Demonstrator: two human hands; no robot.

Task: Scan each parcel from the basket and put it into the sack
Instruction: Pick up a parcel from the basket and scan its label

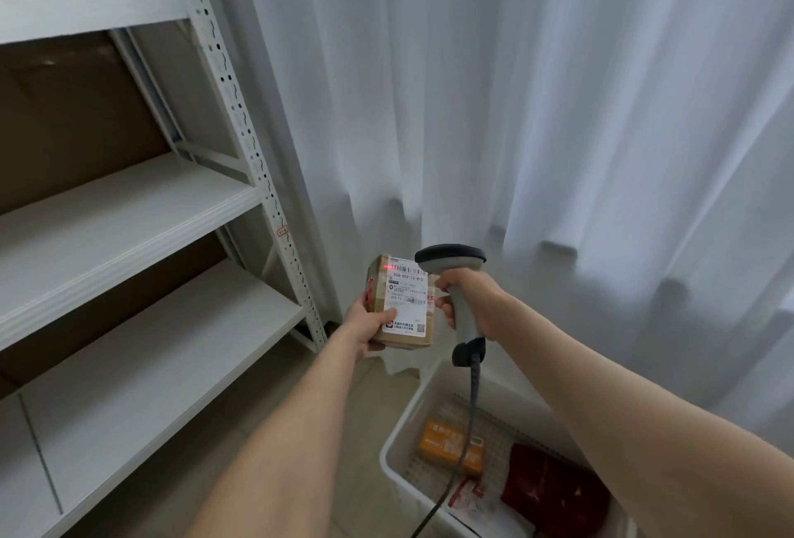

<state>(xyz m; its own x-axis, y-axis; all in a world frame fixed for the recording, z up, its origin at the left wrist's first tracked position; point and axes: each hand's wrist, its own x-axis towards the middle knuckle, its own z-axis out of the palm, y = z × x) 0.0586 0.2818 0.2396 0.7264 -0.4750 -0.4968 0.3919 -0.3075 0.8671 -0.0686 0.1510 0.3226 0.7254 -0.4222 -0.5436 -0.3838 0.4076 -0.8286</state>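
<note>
A small brown cardboard parcel (401, 301) with a white shipping label is held up in front of me. My left hand (369, 322) grips its lower left side, thumb on the label. My right hand (468, 301) grips the handle of a grey barcode scanner (455, 267), whose dark head points at the parcel. A red scan dot shows on the label's top barcode. Below right stands a white plastic basket (397, 434) holding an orange parcel (449, 445) and a dark red parcel (554, 490). No sack is recognisable in view.
White metal shelving (142, 211) fills the left side, with brown cardboard behind its boards. White curtains (537, 108) hang behind the hands. The scanner's cable (466, 430) drops across the basket. A beige tiled floor lies between the shelving and the basket.
</note>
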